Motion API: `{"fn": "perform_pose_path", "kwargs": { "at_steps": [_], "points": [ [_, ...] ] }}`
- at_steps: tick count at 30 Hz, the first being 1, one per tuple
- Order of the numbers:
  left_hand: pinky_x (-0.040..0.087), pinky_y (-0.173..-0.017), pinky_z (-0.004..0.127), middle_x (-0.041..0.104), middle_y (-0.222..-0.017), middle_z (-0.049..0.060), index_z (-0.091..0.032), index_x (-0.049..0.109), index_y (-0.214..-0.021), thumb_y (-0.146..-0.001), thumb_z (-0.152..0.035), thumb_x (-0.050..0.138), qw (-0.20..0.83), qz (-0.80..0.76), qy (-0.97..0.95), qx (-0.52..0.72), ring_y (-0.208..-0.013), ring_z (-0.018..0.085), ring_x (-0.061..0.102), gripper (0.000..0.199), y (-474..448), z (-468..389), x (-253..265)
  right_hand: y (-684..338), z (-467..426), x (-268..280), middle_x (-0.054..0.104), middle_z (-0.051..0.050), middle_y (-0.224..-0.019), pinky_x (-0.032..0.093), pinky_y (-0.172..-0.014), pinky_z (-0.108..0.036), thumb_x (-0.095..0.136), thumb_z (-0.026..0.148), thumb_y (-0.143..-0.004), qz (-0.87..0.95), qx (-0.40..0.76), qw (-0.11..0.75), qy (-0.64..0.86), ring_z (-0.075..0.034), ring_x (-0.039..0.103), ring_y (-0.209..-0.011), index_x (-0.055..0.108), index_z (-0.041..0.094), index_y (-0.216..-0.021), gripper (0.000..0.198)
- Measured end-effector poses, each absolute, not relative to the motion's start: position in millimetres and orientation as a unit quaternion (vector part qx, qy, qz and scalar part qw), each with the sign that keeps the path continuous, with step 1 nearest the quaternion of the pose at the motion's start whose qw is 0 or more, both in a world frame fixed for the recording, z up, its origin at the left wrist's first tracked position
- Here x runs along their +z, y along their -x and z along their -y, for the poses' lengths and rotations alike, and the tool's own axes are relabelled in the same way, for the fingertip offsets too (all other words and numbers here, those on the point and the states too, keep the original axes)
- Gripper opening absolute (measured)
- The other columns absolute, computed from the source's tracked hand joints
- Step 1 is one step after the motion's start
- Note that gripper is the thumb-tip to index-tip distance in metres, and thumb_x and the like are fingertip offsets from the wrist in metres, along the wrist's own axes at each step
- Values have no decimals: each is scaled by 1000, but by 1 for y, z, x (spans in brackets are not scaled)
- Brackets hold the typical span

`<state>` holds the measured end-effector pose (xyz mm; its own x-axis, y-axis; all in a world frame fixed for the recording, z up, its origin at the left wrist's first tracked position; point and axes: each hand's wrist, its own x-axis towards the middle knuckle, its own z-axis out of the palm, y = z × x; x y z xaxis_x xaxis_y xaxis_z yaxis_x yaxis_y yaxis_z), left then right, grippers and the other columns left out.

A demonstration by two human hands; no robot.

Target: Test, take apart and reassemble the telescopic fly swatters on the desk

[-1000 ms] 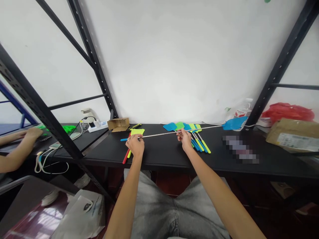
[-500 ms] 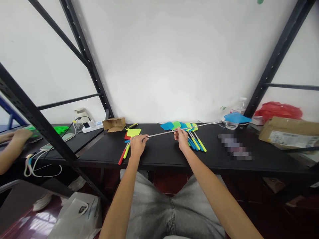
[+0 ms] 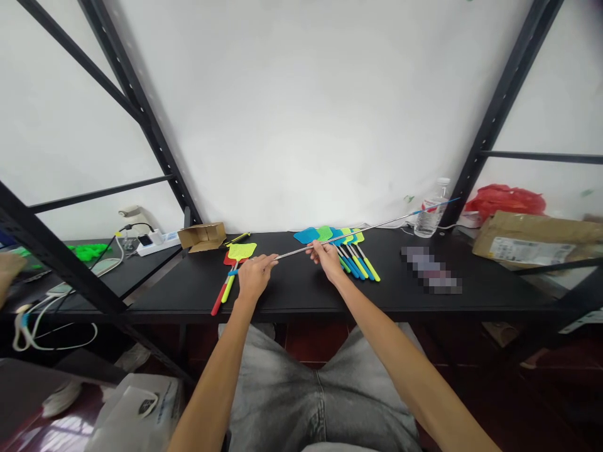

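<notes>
Between my hands stretches a long telescopic fly swatter with a thin metal shaft and a blue head at its far right, seen edge-on. My left hand is closed around its blue handle end, which sticks out to the left. My right hand pinches the shaft further along. Below and beyond the right hand lies a fanned row of fly swatters with blue, green and yellow heads. Left of my left hand rest a yellow fly swatter and a red fly swatter, partly overlapping.
On the black table stand an open cardboard box, a water bottle and a larger carton beside a red plastic bag. A power strip lies left. Black shelf posts flank me. Another person's hand shows at far left.
The blue swatter head has turned from broadside to edge-on. Both hands keep their grip on the swatter. The view has shifted slightly, and the other person's hand has moved further out of view.
</notes>
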<state>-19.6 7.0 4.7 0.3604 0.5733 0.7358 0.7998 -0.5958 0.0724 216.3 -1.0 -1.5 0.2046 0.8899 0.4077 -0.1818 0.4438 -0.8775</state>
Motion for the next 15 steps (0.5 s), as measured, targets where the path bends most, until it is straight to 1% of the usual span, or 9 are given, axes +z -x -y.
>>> {"fn": "perform_pose_path", "kwargs": {
  "at_steps": [4, 6, 9, 12, 15],
  "points": [
    [40, -68, 26, 74, -94, 5, -24, 70, -120, -103, -40, 44, 106, 379, 850, -351, -86, 17, 68, 35, -1, 1, 3, -199, 3, -2, 71, -6, -77, 40, -46, -23, 63, 60, -84, 597, 389, 621, 326, -12, 57, -58, 75, 17, -86, 44],
    [40, -68, 26, 74, -97, 6, -23, 69, -121, -103, -40, 42, 105, 379, 850, -350, -87, 17, 68, 36, -10, 3, 2, -193, 3, -4, 69, -5, -77, 39, -45, -22, 62, 58, -85, 615, 387, 611, 313, -12, 56, -58, 75, 17, -87, 43],
    [40, -69, 28, 74, -98, 7, -24, 69, -119, -103, -39, 43, 131, 398, 837, -352, -87, 18, 67, 34, -14, 3, 2, -190, 3, -4, 69, -5, -79, 38, -43, -21, 63, 58, -84, 604, 402, 611, 316, -11, 56, -57, 75, 18, -90, 43],
    [40, -76, 32, 74, -97, 8, -23, 70, -112, -101, -36, 45, 160, 418, 818, -361, -88, 21, 65, 30, -10, 1, 4, -195, 3, -3, 69, -5, -78, 35, -42, -21, 68, 59, -80, 553, 436, 628, 330, -10, 55, -56, 74, 18, -90, 43],
    [38, -82, 36, 73, -96, 8, -23, 71, -105, -99, -34, 49, 173, 453, 787, -382, -91, 24, 63, 25, -4, 0, 7, -204, 2, -1, 66, -4, -69, 34, -41, -21, 70, 63, -77, 438, 449, 698, 346, -9, 52, -52, 72, 17, -84, 46]
  ]
}}
